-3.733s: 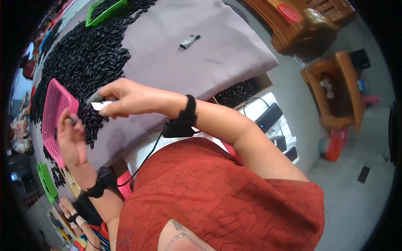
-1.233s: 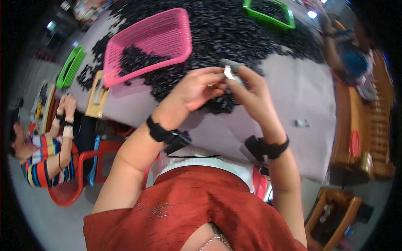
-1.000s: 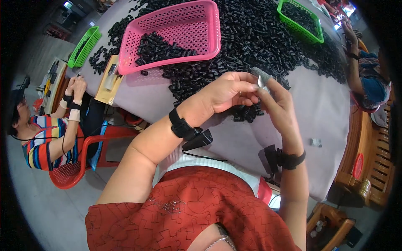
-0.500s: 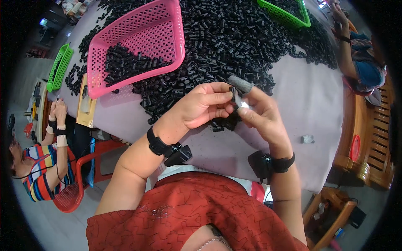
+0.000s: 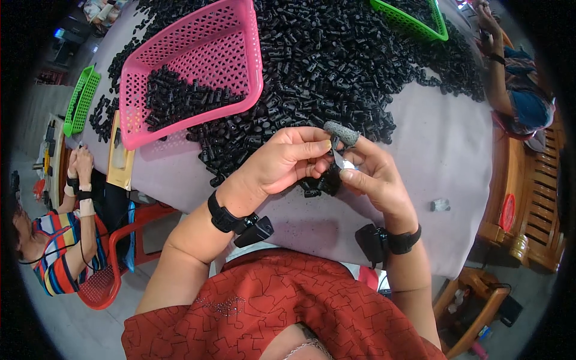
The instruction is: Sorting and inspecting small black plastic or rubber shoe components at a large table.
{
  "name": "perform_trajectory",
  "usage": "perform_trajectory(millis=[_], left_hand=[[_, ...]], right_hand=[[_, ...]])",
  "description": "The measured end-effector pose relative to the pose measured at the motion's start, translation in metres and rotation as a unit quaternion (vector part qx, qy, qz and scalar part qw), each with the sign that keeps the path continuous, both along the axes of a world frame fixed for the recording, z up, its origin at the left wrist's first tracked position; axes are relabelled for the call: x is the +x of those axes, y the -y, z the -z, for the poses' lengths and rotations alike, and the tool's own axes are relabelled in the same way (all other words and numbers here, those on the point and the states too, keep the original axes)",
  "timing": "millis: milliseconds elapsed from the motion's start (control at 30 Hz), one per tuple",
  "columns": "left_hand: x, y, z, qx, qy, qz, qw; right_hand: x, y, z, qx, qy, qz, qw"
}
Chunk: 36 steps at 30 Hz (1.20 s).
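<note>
Small black piece: between our two hands, above the near fringe of the heap; a dark bit of this piece [image 5: 335, 143] shows at the fingertips, the rest hidden.
Silvery blade: this thin, blade-like sliver [image 5: 342, 161] points toward our left thumb tip; we cannot tell whether its point touches the piece.
Left hand: our left hand [image 5: 282, 157] is turned inward, thumb and forefinger pinching the piece, other fingers curled.
Right hand: our right hand [image 5: 379, 179] grips the blade between thumb and fingers; a gray finger sleeve [image 5: 342, 133] covers the forefinger, right over the piece.
Just changed: a few seconds ago our hands were apart; now they meet, which we judge to mean close two-handed handling of one piece.
Black heap: many similar pieces [image 5: 312, 66] spread from the worktop [image 5: 432, 141] middle toward its far edge.
Pink basket: left of the heap, this basket [image 5: 254, 99] is partly filled with black pieces.
Gray roll: a small crumpled roll [image 5: 440, 205] lies alone toward the near right corner.
Left edge: a yellowish board [image 5: 121, 175] there, a green basket [image 5: 79, 114] beyond.
Far right: another green basket [image 5: 443, 36] stands within the heap.
</note>
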State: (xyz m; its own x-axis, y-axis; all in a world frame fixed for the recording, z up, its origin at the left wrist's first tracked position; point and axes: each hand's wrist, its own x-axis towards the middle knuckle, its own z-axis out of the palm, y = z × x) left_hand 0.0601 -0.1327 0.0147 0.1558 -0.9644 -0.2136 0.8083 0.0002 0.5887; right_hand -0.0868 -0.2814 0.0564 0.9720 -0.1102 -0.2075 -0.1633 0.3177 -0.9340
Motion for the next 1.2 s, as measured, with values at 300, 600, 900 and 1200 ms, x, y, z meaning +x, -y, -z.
perform_trajectory(millis=[300,600,900,1200], left_hand=[[-0.0012,-0.0008,-0.0019,0.013,0.007,-0.006,1.0],[-0.0005,-0.0006,-0.0005,0.02,-0.001,-0.014,1.0],[-0.0023,-0.0015,0.0005,0.032,0.01,-0.016,0.999],[-0.003,-0.0009,0.0004,0.029,0.015,-0.027,0.999]], right_hand=[[-0.0001,-0.0024,0.0029,0.012,0.008,0.001,1.0],[0.0014,-0.0036,0.003,0.004,-0.01,0.018,1.0],[0.0013,-0.0005,0.0073,-0.038,-0.027,0.041,0.998],[0.0015,-0.0065,0.0003,-0.039,0.02,0.013,0.999]])
